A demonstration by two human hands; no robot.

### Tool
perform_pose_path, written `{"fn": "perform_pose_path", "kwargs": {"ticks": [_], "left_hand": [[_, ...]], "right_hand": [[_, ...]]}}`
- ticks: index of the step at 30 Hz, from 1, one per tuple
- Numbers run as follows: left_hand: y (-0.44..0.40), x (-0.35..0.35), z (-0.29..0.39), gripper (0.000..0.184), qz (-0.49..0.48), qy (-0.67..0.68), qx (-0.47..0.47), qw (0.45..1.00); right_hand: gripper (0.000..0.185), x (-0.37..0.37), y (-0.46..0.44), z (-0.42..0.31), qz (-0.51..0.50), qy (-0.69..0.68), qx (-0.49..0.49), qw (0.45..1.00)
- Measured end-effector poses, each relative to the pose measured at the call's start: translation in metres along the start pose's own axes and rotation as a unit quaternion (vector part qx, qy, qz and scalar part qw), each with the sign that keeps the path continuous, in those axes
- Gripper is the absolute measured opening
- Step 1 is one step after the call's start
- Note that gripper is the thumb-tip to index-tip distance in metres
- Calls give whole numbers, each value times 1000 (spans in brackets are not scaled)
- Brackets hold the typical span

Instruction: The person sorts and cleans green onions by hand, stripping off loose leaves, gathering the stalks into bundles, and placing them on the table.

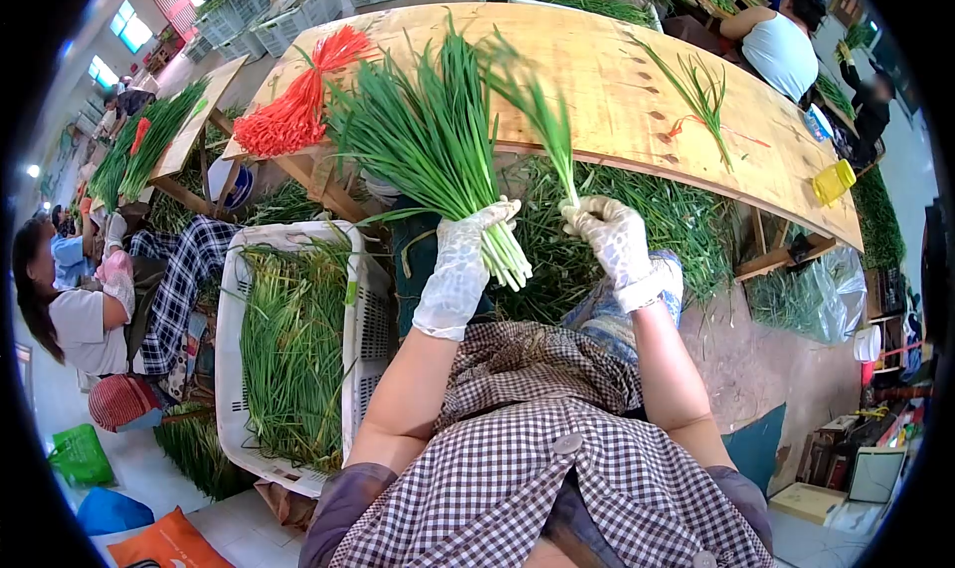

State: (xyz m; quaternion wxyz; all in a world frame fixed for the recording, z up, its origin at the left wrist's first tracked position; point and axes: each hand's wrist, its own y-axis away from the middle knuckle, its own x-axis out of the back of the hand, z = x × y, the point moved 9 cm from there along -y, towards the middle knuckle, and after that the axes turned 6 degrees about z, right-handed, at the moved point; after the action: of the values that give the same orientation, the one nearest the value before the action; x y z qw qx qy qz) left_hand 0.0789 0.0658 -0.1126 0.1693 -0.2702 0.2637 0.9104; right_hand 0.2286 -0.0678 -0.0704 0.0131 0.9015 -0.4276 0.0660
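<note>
My left hand (460, 265), in a thin whitish glove, is wrapped round the white stem ends of a thick bunch of garlic chives (433, 130). The leaves fan up and away over the table's near edge. To the right, my gloved right hand (612, 235) pinches a small cluster of garlic chives (550, 120) by its stems. Its leaf tips are slightly blurred and reach up beside the big bunch. A heap of red ties (284, 120) lies on the table left of the large bunch. A few loose chives (701, 95) rest farther right.
The wooden table (597, 46) curves across in front. A white crate (234, 369) of chives stands at my left. Loose leaves (657, 210) cover the floor under the table. A yellow container (834, 183) is near the right edge. Other people sit left and at far right.
</note>
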Motion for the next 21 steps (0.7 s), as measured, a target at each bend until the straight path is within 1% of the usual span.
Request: {"fn": "perform_pose_path", "kwargs": {"ticks": [2, 3, 4, 5, 6, 7, 8, 9, 10, 11, 12, 14, 15, 16, 18, 19, 20, 21], "left_hand": [[-5, 3, -14, 27, -20, -5, 34, 999], [5, -4, -17, 27, -23, 13, 53, 998], [18, -15, -13, 27, -7, 19, 40, 999], [18, -13, -17, 27, -11, 3, 40, 999], [15, -10, -22, 26, -14, -11, 40, 999], [11, -8, -29, 29, -20, -17, 62, 998], [8, -5, -32, 29, -19, -16, 62, 998], [8, -4, -31, 29, -16, -40, 45, 998], [9, -4, -31, 28, -14, -64, 28, 997], [12, -5, -31, 28, -29, -31, 24, 999], [11, -5, -32, 28, -29, -31, 24, 999], [10, -7, -36, 27, -54, 28, 42, 997], [8, -8, -40, 26, -73, -42, 54, 995], [5, -6, -40, 26, -72, -40, 52, 995], [4, 7, -37, 32, -30, -15, 44, 998], [9, -1, -38, 39, -94, 11, 71, 993], [10, 1, -36, 39, -93, 12, 71, 993], [14, -5, -36, 40, -122, 36, 89, 988]], "right_hand": [[25, 7, 5, -7, 37, 166, 50, 984], [27, -1, 16, -25, 26, 218, 73, 973], [29, -12, 29, -44, 14, 270, 96, 958], [29, -20, 34, -47, -15, 271, 75, 960], [33, -23, 35, -46, -13, 286, 102, 953], [35, -27, 35, -40, -36, 284, 104, 953], [37, -31, 35, -36, -57, 280, 107, 952], [37, -31, 36, -41, -58, 279, 106, 953], [39, -33, 39, -52, -61, 327, 121, 935], [42, -34, 39, -58, -64, 374, 136, 915], [42, -35, 38, -59, -64, 374, 136, 915], [45, -39, 36, -63, -69, 421, 163, 889], [40, -40, 36, -66, -81, 409, 190, 889], [40, -36, 32, -63, -82, 409, 192, 888], [31, -38, 27, -60, -148, 275, 200, 929], [21, -29, 15, -56, -113, 163, 129, 972], [18, -13, 10, -71, -12, 169, 201, 965], [19, -6, 1, -65, 16, 139, 149, 979]]}}
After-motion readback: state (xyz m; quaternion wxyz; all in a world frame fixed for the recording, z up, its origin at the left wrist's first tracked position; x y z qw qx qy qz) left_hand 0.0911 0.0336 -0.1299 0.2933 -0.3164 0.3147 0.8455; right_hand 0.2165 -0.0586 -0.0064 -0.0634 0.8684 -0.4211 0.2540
